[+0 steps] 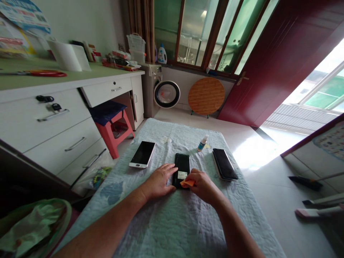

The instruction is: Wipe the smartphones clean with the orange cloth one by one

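Note:
A black smartphone [183,161] lies back side up on the quilted cloth [161,215], with a white label on its lower half. Along its left edge rests my left hand [161,178], fingers stretched out and touching the phone. My right hand [198,183] is closed on an orange cloth [187,183], pressed against the lower right part of the phone's back. A white phone [142,154] with a dark screen lies to the left. On the right is another dark phone [225,164]. A small spray bottle [202,143] stands upright beyond the black phone.
White drawers [59,122] and a red stool [114,125] stand to the left. At lower left is a lined bin [34,225]. A washing machine [152,84] with its round door open and a round wooden tabletop [206,96] are at the back. Brooms [306,182] lie at right.

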### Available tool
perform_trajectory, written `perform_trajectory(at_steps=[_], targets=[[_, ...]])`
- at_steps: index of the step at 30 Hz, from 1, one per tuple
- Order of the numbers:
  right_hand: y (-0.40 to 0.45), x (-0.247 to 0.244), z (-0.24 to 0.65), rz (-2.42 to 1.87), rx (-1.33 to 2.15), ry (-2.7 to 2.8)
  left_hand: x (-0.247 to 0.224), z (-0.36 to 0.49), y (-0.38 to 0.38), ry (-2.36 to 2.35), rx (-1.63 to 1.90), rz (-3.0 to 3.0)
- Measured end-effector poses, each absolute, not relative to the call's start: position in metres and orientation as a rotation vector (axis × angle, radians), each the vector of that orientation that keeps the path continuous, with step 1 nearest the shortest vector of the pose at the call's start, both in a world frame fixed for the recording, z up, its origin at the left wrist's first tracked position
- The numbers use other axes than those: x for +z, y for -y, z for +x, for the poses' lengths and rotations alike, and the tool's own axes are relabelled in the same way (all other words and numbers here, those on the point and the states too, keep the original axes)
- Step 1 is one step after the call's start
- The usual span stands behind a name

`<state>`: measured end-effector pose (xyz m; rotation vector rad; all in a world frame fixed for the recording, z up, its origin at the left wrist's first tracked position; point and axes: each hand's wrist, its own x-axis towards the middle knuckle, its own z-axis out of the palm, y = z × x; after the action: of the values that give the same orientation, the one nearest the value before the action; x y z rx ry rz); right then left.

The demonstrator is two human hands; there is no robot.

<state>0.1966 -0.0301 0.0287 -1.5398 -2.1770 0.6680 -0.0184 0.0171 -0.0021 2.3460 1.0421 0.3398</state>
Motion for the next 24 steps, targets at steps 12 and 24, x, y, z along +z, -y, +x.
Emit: perform_trajectory(at_steps=[12,24], targets=[[0.019,0.002,0.193,-1.608,0.415,2.019,0.002,-0.018,-0.015,-1.056,0.335,2.344],[0.027,0.003,0.164,-1.373,0.441,2.201,-0.006,-0.017,-0.019,-1.036,0.422,2.329]])
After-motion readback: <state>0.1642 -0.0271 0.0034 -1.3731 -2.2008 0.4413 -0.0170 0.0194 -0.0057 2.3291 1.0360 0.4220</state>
